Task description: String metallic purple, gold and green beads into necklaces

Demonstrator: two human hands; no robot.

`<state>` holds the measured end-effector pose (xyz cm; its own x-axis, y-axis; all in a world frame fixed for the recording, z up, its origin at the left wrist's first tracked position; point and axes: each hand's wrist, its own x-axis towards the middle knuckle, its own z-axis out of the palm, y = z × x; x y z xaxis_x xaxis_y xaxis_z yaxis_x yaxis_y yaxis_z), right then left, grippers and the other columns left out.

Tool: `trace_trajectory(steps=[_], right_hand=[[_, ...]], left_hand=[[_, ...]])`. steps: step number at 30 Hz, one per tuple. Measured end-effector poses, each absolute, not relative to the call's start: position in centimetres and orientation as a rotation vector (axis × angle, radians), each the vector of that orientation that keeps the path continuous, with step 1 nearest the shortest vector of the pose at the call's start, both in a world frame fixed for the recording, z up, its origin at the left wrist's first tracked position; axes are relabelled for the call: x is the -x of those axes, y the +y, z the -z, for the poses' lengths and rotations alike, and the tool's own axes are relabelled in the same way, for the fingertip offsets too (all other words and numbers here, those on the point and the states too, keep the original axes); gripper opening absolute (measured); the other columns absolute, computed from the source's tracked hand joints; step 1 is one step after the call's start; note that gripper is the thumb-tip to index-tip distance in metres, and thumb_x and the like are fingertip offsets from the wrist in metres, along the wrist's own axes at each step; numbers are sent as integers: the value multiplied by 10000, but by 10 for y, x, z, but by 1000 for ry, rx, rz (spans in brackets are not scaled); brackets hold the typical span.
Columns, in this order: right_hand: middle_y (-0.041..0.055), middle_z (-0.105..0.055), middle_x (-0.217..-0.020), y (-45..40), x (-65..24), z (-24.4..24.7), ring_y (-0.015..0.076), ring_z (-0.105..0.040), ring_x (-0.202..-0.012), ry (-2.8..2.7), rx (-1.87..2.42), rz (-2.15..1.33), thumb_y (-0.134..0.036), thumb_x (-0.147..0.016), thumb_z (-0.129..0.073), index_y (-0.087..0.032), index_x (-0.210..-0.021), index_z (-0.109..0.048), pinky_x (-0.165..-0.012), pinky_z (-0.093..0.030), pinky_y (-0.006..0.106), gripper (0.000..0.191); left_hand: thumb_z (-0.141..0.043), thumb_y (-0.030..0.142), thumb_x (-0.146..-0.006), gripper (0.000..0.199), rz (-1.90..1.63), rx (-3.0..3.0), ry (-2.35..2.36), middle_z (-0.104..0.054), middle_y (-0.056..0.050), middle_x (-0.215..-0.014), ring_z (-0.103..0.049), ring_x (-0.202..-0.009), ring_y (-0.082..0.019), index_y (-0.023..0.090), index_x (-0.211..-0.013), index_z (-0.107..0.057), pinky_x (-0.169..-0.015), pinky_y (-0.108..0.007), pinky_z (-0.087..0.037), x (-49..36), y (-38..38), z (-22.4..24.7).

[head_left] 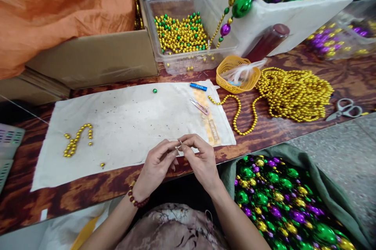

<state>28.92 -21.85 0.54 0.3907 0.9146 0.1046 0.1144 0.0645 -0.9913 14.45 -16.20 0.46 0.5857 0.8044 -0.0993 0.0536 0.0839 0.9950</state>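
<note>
Close together at the table's front edge, my left hand (156,167) and my right hand (202,162) pinch a thin white thread (179,145) between their fingertips. It looks looped or crossed there; its exact form is too small to tell. Beneath and beyond the hands lies a white cloth (126,120). A short string of gold beads (72,148) is curled on its left part, with a loose gold bead (102,164) nearer me and a green bead (154,91) farther back. Pink-handled thread snips (199,106) and a blue stick-like item (198,86) lie on the cloth's right side.
Behind the cloth stand a cardboard box (96,60), a clear bin (188,60) of beads and a white foam box (302,19). To the right are a yellow basket (223,79), gold bead strands (296,93) and scissors (345,109). A bead-filled sack (329,187) sits below right.
</note>
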Motion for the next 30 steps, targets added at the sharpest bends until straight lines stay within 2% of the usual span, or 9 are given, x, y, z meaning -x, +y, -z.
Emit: trace_trajectory(steps=[9, 15, 30], right_hand=[[24, -688, -920, -219, -290, -4, 144, -650, -866, -983, 1368, -850, -148, -892, -588, -186, -773, -662, -814, -489, 265, 145], [43, -702, -977, -220, -290, -4, 163, -658, -899, -985, 1413, -869, -174, -892, -583, -191, -781, -668, -771, -500, 270, 140], [32, -692, -932, -220, -290, -1, 155, -654, -876, -984, 1399, -884, -174, -892, -579, -186, -769, -654, -809, -491, 274, 145]], left_hand=[[-578, 224, -954, 242, -639, -1451, 812, -565, -7, -854, -602, -628, -79, 215, -1145, -726, -579, -191, -531, -142, -162, -1], [-593, 264, -946, 233, -625, -1370, 840, -563, -14, -872, -599, -638, -90, 196, -1127, -723, -561, -202, -526, -145, -162, -5], [-576, 266, -968, 251, -606, -1488, 835, -572, -19, -852, -600, -660, -100, 223, -1162, -730, -605, -209, -522, -139, -162, 3]])
